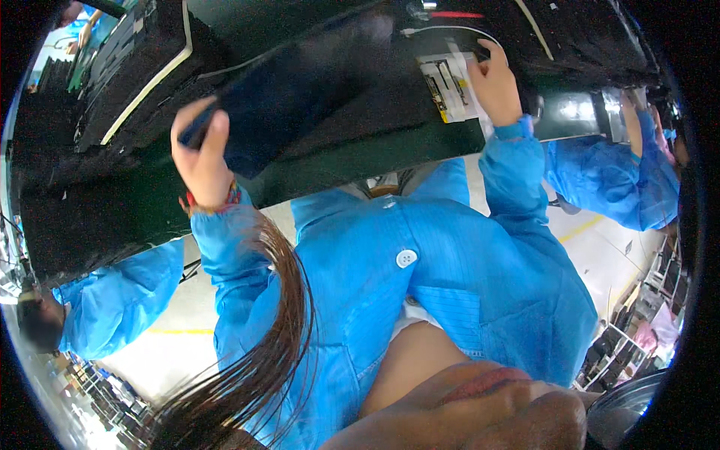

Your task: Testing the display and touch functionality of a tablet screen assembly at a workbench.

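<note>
1. Nearest is the wearer's blue jacket, on the near side of the label sheet, which is the landmark here; beyond it runs the dark green edge of the bench.
2. Left of the sheet, the left hand has thumb and fingers clamped on one end of a dark flat piece. This piece reaches toward the sheet, its outline blurred. A firm pinch well in from the edge, with the wrist level, should keep it from swinging or scraping.
3. At the sheet's right side is the right hand, fingers curled. Whether its fingertips meet or hold anything, I cannot tell. Light contact there would likely suit best, since a thin sheet could crease or slide under a heavy palm.
4. Just beyond the sheet, a white cable arcs close to the right fingers; it is wise to keep them from hooking it. A red strip lies farther past it.
5. Well to the left of the sheet, past the left hand, sits a black stack; leaving room on that side would avoid knocks.
6. Right of the sheet, a co-worker's blue sleeve shows, so a tucked elbow seems sensible.
</note>
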A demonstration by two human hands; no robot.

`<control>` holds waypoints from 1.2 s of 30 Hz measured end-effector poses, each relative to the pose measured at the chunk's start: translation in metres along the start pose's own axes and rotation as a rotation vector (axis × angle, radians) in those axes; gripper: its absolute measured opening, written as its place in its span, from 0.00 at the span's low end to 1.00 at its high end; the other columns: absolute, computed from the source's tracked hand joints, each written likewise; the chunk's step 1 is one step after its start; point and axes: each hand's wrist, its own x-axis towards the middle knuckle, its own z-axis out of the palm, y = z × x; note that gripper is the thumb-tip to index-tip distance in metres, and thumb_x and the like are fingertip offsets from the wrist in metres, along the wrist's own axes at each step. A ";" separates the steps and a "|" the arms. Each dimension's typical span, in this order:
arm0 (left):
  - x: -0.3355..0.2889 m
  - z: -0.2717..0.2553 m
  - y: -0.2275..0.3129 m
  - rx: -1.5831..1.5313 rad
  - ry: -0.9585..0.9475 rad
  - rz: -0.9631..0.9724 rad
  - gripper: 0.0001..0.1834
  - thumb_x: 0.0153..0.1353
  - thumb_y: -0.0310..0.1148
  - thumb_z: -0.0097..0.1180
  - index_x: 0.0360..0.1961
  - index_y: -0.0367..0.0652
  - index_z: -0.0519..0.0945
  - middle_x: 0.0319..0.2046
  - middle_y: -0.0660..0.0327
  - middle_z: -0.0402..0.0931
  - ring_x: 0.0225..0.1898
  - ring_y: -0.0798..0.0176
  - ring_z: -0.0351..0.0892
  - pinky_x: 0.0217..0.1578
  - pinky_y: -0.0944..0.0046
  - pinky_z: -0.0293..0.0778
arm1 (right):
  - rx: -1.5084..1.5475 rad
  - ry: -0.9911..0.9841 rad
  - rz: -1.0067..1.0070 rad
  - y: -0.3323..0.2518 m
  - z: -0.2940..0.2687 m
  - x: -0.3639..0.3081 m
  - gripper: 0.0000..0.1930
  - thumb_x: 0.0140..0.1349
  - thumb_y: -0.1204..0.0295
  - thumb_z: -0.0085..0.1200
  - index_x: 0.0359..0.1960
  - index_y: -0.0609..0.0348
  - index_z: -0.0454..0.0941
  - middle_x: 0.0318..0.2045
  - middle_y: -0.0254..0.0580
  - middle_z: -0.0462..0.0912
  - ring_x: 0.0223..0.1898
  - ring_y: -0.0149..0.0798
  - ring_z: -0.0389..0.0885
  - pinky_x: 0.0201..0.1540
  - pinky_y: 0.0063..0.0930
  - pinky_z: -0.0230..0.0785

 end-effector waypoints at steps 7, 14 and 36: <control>0.004 0.025 0.030 0.048 -0.853 0.881 0.14 0.47 0.26 0.56 0.39 0.40 0.78 0.42 0.47 0.75 0.43 0.46 0.76 0.46 0.48 0.73 | 1.676 -0.911 0.202 -0.019 0.011 -0.001 0.25 0.63 0.62 0.50 0.60 0.55 0.61 0.44 0.53 0.78 0.35 0.37 0.80 0.32 0.28 0.72; 0.012 0.015 -0.022 0.783 -0.679 0.788 0.27 0.39 0.20 0.53 0.46 0.46 0.76 0.44 0.57 0.74 0.50 0.52 0.72 0.53 0.52 0.67 | 1.151 -0.573 0.165 -0.016 0.035 0.006 0.34 0.59 0.72 0.52 0.66 0.52 0.49 0.40 0.47 0.79 0.40 0.35 0.78 0.42 0.25 0.72; -0.016 0.103 -0.072 0.761 -0.859 0.522 0.26 0.49 0.35 0.61 0.52 0.44 0.72 0.55 0.52 0.67 0.59 0.48 0.63 0.59 0.54 0.61 | -0.376 -0.038 -0.489 0.126 0.025 0.164 0.12 0.48 0.70 0.63 0.33 0.55 0.75 0.29 0.44 0.78 0.33 0.45 0.78 0.33 0.37 0.70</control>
